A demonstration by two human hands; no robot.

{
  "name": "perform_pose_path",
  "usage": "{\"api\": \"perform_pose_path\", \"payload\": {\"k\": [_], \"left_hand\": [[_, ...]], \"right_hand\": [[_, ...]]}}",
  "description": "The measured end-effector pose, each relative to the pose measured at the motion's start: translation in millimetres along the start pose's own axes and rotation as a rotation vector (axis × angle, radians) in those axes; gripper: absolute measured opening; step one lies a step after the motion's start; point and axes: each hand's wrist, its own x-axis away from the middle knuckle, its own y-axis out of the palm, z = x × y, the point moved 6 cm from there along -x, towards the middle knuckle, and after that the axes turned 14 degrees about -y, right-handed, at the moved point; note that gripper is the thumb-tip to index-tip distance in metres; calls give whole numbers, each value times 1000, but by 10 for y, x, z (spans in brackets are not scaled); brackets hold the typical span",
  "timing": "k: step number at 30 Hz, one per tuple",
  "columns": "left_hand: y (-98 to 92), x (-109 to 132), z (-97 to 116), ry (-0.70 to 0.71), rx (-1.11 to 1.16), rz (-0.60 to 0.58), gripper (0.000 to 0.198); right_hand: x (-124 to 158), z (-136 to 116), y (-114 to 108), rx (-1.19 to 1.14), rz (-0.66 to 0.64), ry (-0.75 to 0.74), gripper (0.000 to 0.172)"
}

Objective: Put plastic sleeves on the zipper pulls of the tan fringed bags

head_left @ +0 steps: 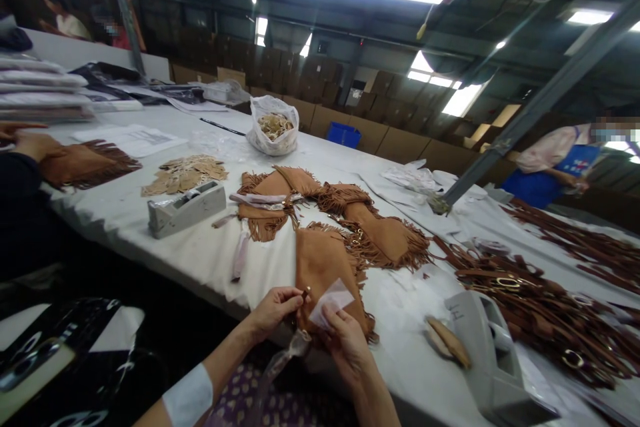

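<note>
A tan fringed leather bag (320,257) lies at the table's front edge, its fringe along the right side. My left hand (275,310) is closed in a pinch at the bag's near corner, on a small brown strap end with a metal fitting (307,293). Between the thumb and fingers of my right hand (346,340) is a small translucent white sheet (336,299), held over the bag. A wrapped strip (299,343) hangs just below my hands. More fringed bags (383,230) lie beyond, some with wrapped straps (265,200).
A grey tape dispenser (187,210) stands left, another (493,353) right. Brown straps with rings (540,307) are heaped at right. Beige pieces (185,173) and a filled white plastic bag (273,127) sit farther back. Another person's hand (33,145) touches a bag at left.
</note>
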Motion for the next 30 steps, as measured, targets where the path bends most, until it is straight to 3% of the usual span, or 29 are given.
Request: {"api": "perform_pose_path", "payload": {"k": [3,11,24,30], "left_hand": [[14,10,6,14,-32,11,43],[39,12,-16,110,-133,38,32],[54,22,24,194,-307,131,27],[68,31,48,171,-330,161,29]], "right_hand": [[-6,37,23,-185,38,56,41],[-134,128,-70,-247,237,-21,35],[-128,-35,49,-275,233,-73,40],[-134,-67,55,-105,182,-133,39]]}}
